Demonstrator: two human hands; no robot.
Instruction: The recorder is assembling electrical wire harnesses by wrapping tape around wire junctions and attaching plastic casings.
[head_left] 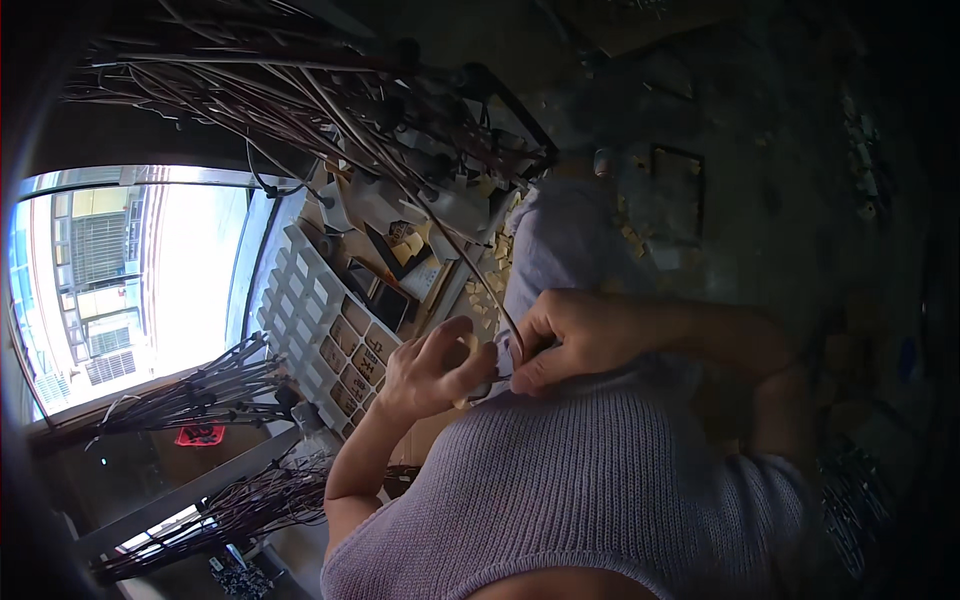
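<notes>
My left hand (428, 375) is closed in front of my chest, its fingers curled round a pale yellowish, ring-like thing (469, 343) that is mostly hidden by them. Close beside it, my right hand (575, 340) pinches a thin dark cable (478, 275) between thumb and fingers. The cable slants down from a large bundle of dark cables (300, 95) at the upper left. Between the two hands, the cable's end is too small and covered to make out.
A white compartment tray (345, 345) with small dark parts stands left of my hands, beside a white lattice rack (295, 290). More cable bundles (225, 390) hang at the left, near a red basket (200, 435) and a bright window (130, 290). Yellowish scraps (630, 235) litter the floor.
</notes>
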